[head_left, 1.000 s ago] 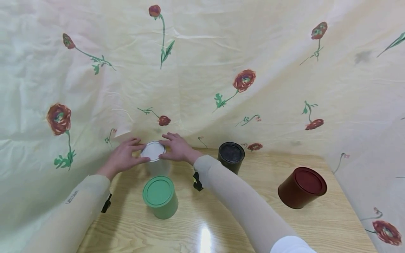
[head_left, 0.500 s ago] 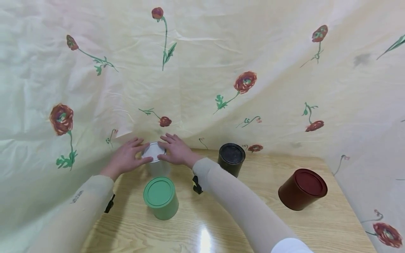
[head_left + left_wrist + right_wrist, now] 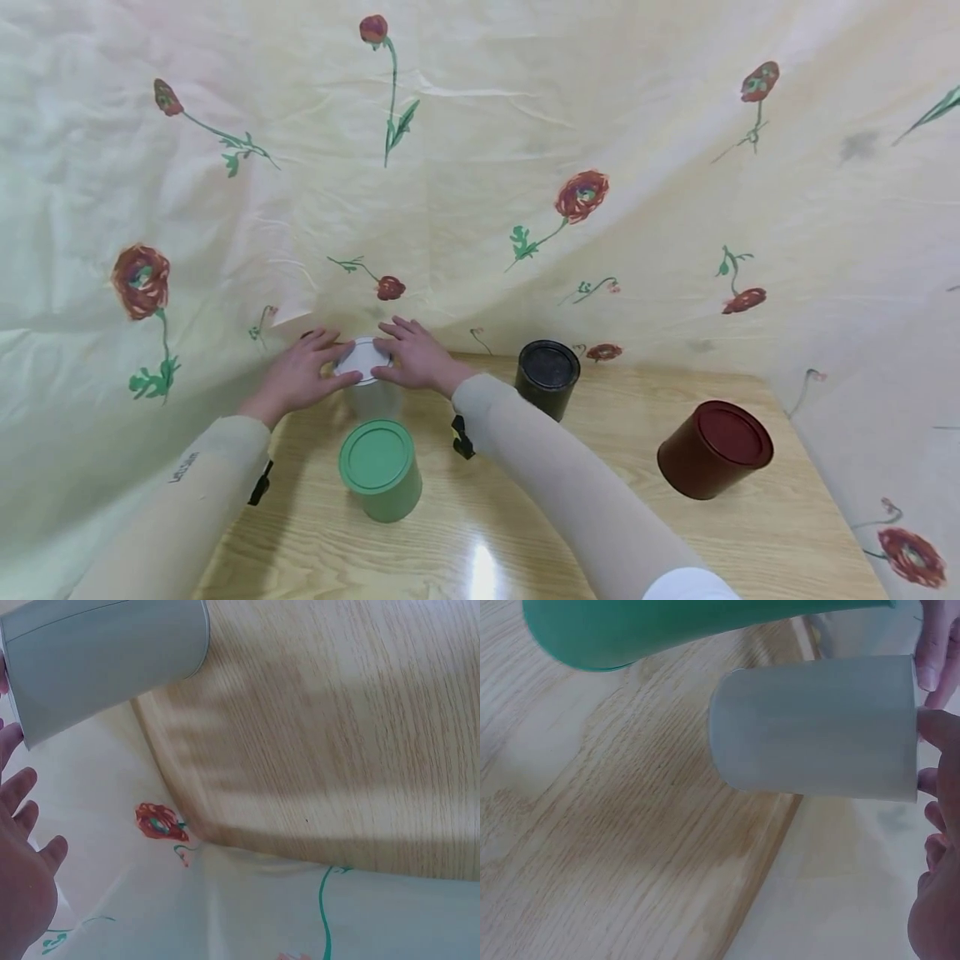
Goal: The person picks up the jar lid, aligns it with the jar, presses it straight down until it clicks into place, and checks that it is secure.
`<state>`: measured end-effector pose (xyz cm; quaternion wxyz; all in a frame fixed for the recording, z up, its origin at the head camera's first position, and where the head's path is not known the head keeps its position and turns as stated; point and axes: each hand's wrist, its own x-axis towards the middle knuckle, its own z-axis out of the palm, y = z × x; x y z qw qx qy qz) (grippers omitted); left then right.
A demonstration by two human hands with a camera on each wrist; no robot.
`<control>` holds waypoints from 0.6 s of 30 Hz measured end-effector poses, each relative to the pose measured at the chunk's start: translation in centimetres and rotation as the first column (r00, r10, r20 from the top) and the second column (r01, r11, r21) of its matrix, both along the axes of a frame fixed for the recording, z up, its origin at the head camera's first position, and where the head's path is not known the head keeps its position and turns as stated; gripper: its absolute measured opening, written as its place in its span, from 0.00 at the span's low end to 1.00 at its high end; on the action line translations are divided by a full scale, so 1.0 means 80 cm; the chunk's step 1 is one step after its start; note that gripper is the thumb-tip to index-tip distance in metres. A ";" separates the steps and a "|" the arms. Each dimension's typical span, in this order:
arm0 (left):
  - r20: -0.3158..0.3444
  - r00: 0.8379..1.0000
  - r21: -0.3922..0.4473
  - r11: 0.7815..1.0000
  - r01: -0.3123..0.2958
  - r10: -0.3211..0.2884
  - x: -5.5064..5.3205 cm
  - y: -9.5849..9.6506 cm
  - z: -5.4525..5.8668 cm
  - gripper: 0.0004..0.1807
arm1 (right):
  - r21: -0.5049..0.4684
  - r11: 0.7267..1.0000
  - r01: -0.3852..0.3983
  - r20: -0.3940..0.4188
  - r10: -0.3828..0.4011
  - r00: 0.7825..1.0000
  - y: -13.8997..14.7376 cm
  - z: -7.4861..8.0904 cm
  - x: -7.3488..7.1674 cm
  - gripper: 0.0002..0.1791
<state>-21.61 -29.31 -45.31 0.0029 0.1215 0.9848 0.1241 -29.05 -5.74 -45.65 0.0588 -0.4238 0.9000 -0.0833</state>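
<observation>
A white canister (image 3: 377, 402) with a white lid (image 3: 365, 357) stands at the back left of the table, tucked near the cloth. My left hand (image 3: 300, 371) touches the lid's left edge with thumb and forefinger, the other fingers spread. From the other side my right hand (image 3: 416, 360) sets its thumb and fingertips on the lid's right edge. In the right wrist view the canister's plain side (image 3: 817, 727) shows, fingertips right at its rim. The left wrist view has its side (image 3: 105, 667) at the top left, with fingers beside the rim.
A green canister (image 3: 377, 457) stands just in front of the white one. To the right are a black canister (image 3: 549, 367) and a dark red canister (image 3: 716, 450). Flowered cloth (image 3: 465, 233) hangs behind and beside the wooden table (image 3: 525, 550).
Both hands have edged slightly inward over the white lid, their fingertips closer together. The canisters stay where they were.
</observation>
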 end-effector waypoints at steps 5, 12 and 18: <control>0.013 1.000 0.015 1.000 -0.006 0.006 -0.001 0.002 0.001 0.42 | 0.002 1.000 0.026 0.023 -0.026 0.999 -0.002 0.004 0.000 0.35; 0.045 0.999 0.025 0.999 -0.024 0.022 0.001 0.006 0.010 0.42 | 0.018 0.999 0.046 0.048 -0.047 0.998 -0.006 0.019 0.006 0.34; 0.078 0.996 -0.006 0.999 -0.038 0.038 0.000 0.011 0.014 0.43 | 0.022 0.998 0.062 0.064 -0.064 0.996 -0.007 0.020 0.008 0.34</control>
